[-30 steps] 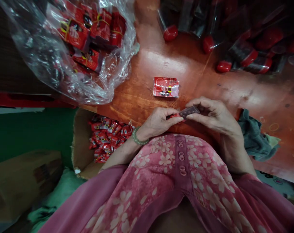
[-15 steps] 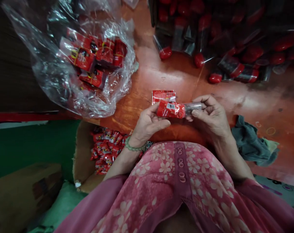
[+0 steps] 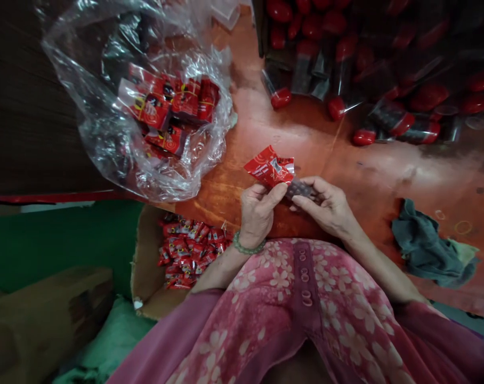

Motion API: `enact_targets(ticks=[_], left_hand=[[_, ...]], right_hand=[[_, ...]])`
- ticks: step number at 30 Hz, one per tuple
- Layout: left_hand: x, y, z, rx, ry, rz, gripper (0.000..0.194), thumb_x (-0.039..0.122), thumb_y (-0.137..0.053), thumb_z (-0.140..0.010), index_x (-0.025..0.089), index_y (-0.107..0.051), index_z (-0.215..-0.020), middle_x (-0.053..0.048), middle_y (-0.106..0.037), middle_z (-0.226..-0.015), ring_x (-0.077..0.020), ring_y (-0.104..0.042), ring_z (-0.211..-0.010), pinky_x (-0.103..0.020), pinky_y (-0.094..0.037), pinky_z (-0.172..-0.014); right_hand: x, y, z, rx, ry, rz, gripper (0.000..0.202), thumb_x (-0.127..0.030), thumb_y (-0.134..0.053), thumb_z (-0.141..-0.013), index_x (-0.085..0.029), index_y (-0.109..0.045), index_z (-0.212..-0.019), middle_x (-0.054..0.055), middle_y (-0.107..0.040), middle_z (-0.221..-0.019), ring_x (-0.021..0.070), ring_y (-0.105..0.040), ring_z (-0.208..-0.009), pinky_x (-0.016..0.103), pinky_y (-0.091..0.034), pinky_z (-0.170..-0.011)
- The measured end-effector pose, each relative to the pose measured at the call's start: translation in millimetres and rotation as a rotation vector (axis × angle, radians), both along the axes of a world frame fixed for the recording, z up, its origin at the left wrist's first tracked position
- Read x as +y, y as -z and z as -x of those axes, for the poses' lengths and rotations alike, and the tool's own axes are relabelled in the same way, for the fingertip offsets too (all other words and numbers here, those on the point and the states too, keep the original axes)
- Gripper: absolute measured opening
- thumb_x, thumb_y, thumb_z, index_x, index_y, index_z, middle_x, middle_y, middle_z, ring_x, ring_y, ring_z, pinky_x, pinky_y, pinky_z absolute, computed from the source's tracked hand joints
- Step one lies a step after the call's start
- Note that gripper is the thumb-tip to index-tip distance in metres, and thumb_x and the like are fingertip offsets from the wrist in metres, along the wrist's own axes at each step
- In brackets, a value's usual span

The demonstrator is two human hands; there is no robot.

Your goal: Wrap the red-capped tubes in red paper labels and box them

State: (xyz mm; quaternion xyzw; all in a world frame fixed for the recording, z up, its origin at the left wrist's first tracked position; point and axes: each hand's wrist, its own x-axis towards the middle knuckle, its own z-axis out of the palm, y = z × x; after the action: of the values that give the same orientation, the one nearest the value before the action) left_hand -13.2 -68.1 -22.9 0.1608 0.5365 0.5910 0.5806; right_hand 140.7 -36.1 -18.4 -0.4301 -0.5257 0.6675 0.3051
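Between my hands is a clear tube of small dark balls [image 3: 300, 188], with a red printed wrapper sleeve [image 3: 266, 168] at its left end. My left hand [image 3: 261, 210] pinches the sleeve between thumb and fingers near where it meets the tube. The sleeve's far end fans out flat, up and to the left. My right hand [image 3: 325, 205] grips the tube's right end, and its fingers partly cover it. Just behind the sleeve, the edge of another red wrapper [image 3: 290, 161] shows on the table.
A clear plastic bag [image 3: 178, 186] of red wrapper bundles [image 3: 156, 109] lies on the table [image 3: 250, 122] at left. Below it, a cardboard box [image 3: 148, 261] holds red-wrapped packs [image 3: 190, 248]. Red-capped tubes [image 3: 336, 106] pile up at far right. A dark cloth [image 3: 421, 240] lies right.
The sleeve has swung from level to tilted, its free end now up and left. My left thumb has closed down onto it, and my hands have come nearer each other. The view has shifted slightly.
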Motion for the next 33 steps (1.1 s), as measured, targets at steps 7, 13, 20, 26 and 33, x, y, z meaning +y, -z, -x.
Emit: enact_targets(ticks=[7, 13, 20, 26, 33], left_hand=[[6.1, -4.4, 5.6, -0.069, 0.023, -0.096, 0.039, 0.051, -0.094, -0.063, 0.021, -0.08, -0.083, -0.004, -0.08, -0.086, -0.0187, -0.076, -0.085, -0.033, -0.06, -0.089], [10.5, -6.3, 9.0, -0.132, 0.054, -0.076, 0.036, 0.049, -0.093, -0.065, 0.02, -0.08, -0.081, -0.005, -0.081, -0.084, -0.0262, -0.079, -0.093, -0.043, -0.061, -0.096], [17.2, -12.4, 0.5, -0.214, -0.026, -0.056, 0.041, 0.048, -0.095, -0.063, 0.022, -0.077, -0.09, -0.004, -0.082, -0.096, -0.0255, -0.078, -0.103, -0.039, -0.061, -0.101], [18.3, -10.4, -3.5, -0.173, 0.04, -0.128, 0.037, 0.053, -0.087, -0.073, 0.022, -0.079, -0.093, -0.006, -0.082, -0.098, -0.0268, -0.077, -0.106, -0.04, -0.063, -0.095], [9.0, -3.1, -9.1, -0.033, 0.151, -0.085, 0.043, 0.059, -0.079, -0.08, 0.02, -0.08, -0.098, -0.007, -0.082, -0.097, -0.0069, -0.058, -0.044, -0.02, -0.044, -0.04]], right_hand=[[3.8, -1.7, -0.6, -0.175, 0.04, -0.431, 0.015, -0.026, -0.071, -0.092, -0.022, -0.068, -0.107, 0.0, -0.077, -0.092, 0.0124, -0.071, -0.073, 0.024, -0.057, -0.07], [2.7, 2.1, 4.2, -0.181, 0.016, -0.503, 0.016, -0.024, -0.071, -0.092, -0.022, -0.067, -0.107, -0.001, -0.077, -0.089, 0.0111, -0.07, -0.07, 0.021, -0.056, -0.068], [-3.4, 4.9, 6.4, -0.101, 0.096, -0.327, 0.019, -0.032, -0.07, -0.092, -0.022, -0.066, -0.108, -0.001, -0.074, -0.081, 0.0116, -0.068, -0.062, 0.023, -0.056, -0.063], [-2.8, 6.2, 6.8, -0.117, 0.103, -0.322, 0.019, -0.032, -0.071, -0.091, -0.022, -0.065, -0.106, -0.001, -0.073, -0.083, 0.0122, -0.068, -0.066, 0.025, -0.056, -0.067], [-2.6, -0.9, 18.1, 0.255, 0.015, 0.143, 0.028, -0.047, -0.074, -0.09, -0.023, -0.059, -0.095, -0.006, -0.067, -0.064, 0.0103, -0.064, -0.053, 0.022, -0.054, -0.056]])
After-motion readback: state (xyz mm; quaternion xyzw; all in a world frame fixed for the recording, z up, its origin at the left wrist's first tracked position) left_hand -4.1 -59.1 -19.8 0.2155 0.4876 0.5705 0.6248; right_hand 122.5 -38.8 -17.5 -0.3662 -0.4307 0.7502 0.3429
